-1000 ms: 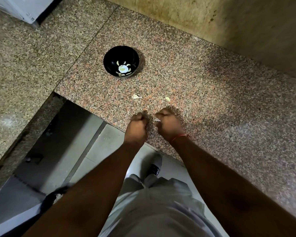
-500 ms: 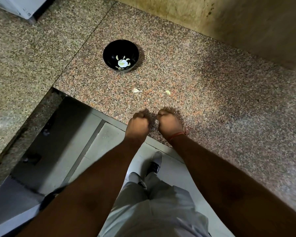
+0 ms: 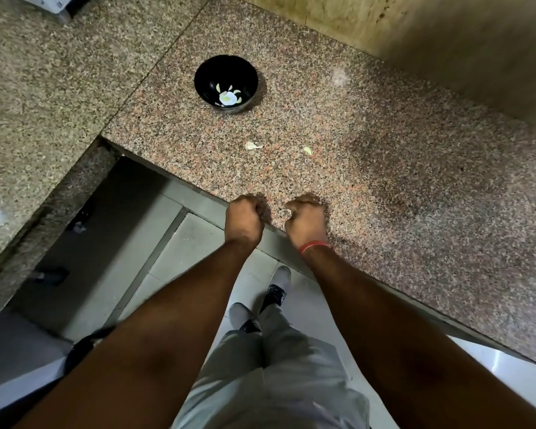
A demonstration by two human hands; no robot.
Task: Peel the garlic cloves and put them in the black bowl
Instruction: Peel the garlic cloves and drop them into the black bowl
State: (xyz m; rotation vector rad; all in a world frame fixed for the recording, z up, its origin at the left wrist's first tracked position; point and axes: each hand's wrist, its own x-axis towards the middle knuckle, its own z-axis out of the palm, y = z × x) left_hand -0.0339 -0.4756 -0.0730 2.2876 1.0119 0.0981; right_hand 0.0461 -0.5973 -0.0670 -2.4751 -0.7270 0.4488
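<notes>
Both hands are held close together right over the front edge of the granite counter (image 3: pixel 384 168), fingers curled under. A small pale bit of garlic clove (image 3: pixel 284 213) is pinched at the fingertips of the right hand (image 3: pixel 307 221); whether the left hand (image 3: pixel 243 219) has hold of anything can't be told, its fingers are hidden. A red thread (image 3: pixel 313 245) is worn on the right wrist. Further back, the black bowl (image 3: pixel 226 84) is parked near the counter seam, with a few peeled pieces seen inside. Between bowl and hands, a loose clove (image 3: pixel 252 146) and a small scrap of peel (image 3: pixel 307 150) are left lying apart on the stone. Nothing is blocking that stretch.
</notes>
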